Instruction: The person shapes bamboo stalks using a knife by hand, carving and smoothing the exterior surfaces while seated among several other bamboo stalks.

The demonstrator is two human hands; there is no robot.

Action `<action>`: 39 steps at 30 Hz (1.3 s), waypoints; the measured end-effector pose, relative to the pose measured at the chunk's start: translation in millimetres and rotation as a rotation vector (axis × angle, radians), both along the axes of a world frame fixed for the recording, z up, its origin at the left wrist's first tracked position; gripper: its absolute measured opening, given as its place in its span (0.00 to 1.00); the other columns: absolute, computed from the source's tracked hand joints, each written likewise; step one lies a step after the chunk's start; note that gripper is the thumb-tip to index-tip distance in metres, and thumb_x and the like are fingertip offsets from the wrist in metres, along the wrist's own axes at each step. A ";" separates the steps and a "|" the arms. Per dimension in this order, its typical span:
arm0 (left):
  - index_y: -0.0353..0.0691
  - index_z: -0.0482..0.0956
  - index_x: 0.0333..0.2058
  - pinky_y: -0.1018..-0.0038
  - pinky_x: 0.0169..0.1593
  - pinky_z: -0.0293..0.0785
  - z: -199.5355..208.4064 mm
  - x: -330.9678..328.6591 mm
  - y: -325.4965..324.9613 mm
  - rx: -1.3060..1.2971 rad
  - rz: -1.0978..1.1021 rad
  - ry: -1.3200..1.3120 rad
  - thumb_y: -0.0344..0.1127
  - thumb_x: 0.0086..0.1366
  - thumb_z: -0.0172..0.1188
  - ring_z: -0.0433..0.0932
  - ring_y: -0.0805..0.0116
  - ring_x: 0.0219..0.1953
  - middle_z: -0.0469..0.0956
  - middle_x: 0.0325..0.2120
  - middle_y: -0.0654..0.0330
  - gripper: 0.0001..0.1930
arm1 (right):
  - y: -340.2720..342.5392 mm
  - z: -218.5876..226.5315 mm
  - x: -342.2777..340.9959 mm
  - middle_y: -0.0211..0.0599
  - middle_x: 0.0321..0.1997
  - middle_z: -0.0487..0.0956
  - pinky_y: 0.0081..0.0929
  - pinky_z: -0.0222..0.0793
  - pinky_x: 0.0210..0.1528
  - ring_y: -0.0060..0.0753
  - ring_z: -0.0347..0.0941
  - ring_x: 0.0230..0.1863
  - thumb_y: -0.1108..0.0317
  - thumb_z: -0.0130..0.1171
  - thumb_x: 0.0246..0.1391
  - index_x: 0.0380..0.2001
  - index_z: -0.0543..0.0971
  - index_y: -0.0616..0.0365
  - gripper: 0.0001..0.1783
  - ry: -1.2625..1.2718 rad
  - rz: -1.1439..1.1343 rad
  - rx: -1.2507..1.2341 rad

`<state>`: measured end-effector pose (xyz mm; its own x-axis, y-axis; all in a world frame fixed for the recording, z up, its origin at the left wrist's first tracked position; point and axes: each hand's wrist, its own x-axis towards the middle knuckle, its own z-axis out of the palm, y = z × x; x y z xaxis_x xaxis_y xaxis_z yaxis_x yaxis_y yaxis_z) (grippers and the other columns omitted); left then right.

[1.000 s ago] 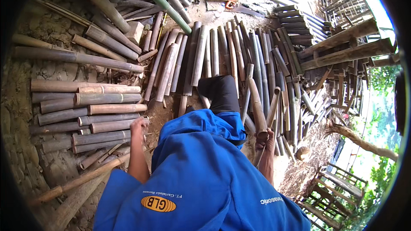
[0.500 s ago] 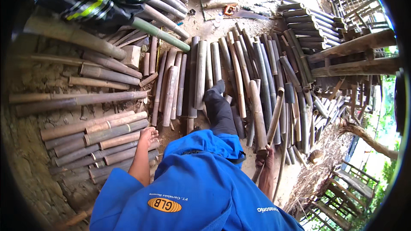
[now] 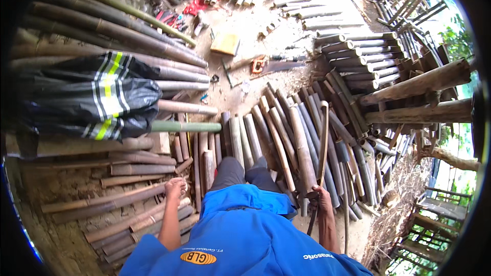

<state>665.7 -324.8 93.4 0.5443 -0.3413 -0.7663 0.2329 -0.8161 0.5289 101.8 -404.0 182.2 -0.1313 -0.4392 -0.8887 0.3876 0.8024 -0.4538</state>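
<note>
Here's a thick brown bamboo tube (image 3: 303, 148), over on the right above rows of cut bamboo, its near end in the right hand (image 3: 323, 199); those fingers are wrapped closed around it, and a slim brown bent strip (image 3: 323, 138) rises right beside it, seemingly in the same grip. Across to the left hand (image 3: 175, 188): fingers curled in, nothing visible between them, though how tightly they close I can't tell, and it hangs over a low stack of brown bamboo lengths (image 3: 148, 222). The step in hand looks like a carry, and the next move would call for a firm hold and for the far end to clear its neighbours. Underneath, dusty pale earth floor (image 3: 255, 28), with grey and brown bamboo rows (image 3: 253, 133) side by side ahead. Farther out, a saw with an orange handle (image 3: 281, 65) lies near a flat yellow block (image 3: 225, 43); left, a black jacket with yellow-green stripes (image 3: 76, 94) drapes over long poles. Out right, a heavy weathered wooden frame (image 3: 414, 115), a neat bamboo pile (image 3: 358, 53) on its far side, and bright green foliage (image 3: 452, 33) beyond.
</note>
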 end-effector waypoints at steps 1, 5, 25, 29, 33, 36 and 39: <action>0.37 0.81 0.45 0.75 0.31 0.77 7.8 -16.6 -33.2 -0.146 -0.063 -0.020 0.26 0.61 0.59 0.83 0.71 0.31 0.84 0.29 0.59 0.13 | -20.9 10.0 7.8 0.28 0.17 0.74 0.19 0.51 0.10 0.15 0.59 0.10 0.53 0.65 0.55 0.33 0.74 0.54 0.17 0.000 0.069 -0.055; 0.37 0.78 0.56 0.78 0.38 0.78 63.9 -107.4 -223.4 -0.521 -0.218 0.185 0.36 0.66 0.66 0.83 0.71 0.38 0.84 0.40 0.57 0.21 | -105.6 33.4 51.1 0.37 0.26 0.82 0.17 0.61 0.15 0.18 0.70 0.16 0.58 0.68 0.53 0.40 0.75 0.58 0.19 0.027 0.251 -0.155; 0.37 0.78 0.39 0.62 0.31 0.86 -15.9 -118.4 -732.9 -0.090 -0.366 1.146 0.36 0.60 0.69 0.83 0.61 0.25 0.82 0.26 0.55 0.13 | -518.5 14.0 263.4 0.26 0.24 0.74 0.25 0.62 0.28 0.20 0.68 0.25 0.53 0.61 0.67 0.38 0.77 0.60 0.18 0.235 0.449 -0.392; 0.33 0.79 0.43 0.62 0.34 0.87 2.3 -87.1 -831.8 -0.020 -0.533 1.125 0.37 0.61 0.67 0.85 0.60 0.27 0.83 0.28 0.52 0.16 | -601.1 29.2 273.6 0.54 0.34 0.79 0.45 0.72 0.44 0.51 0.78 0.38 0.49 0.64 0.62 0.41 0.75 0.63 0.25 0.749 0.630 -0.356; 0.35 0.78 0.41 0.62 0.32 0.88 17.5 -69.6 -935.4 0.080 -0.603 1.141 0.34 0.64 0.64 0.85 0.59 0.25 0.83 0.28 0.52 0.11 | -692.3 29.4 283.0 0.64 0.38 0.81 0.54 0.72 0.45 0.66 0.80 0.41 0.47 0.62 0.63 0.51 0.73 0.63 0.28 0.715 0.586 -0.464; 0.34 0.78 0.39 0.64 0.28 0.85 24.1 -67.1 -1024.5 -0.020 -0.822 0.893 0.37 0.60 0.69 0.83 0.60 0.21 0.81 0.23 0.52 0.14 | -777.0 -5.3 298.9 0.67 0.38 0.81 0.57 0.73 0.45 0.70 0.80 0.42 0.48 0.61 0.62 0.56 0.67 0.60 0.31 0.782 0.567 -0.519; 0.34 0.75 0.44 0.65 0.24 0.81 9.8 -64.3 -1116.7 -0.240 -0.947 0.610 0.35 0.56 0.71 0.80 0.65 0.19 0.79 0.25 0.57 0.20 | -869.6 -58.6 319.4 0.67 0.35 0.81 0.61 0.73 0.43 0.72 0.80 0.40 0.50 0.60 0.63 0.58 0.65 0.59 0.31 0.780 0.556 -0.478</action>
<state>601.4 -1441.5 103.2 -0.4468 -0.5880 -0.6742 -0.1493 -0.6940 0.7043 421.2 -1273.6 123.6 -0.2630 -0.8928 -0.3657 -0.5111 0.4504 -0.7321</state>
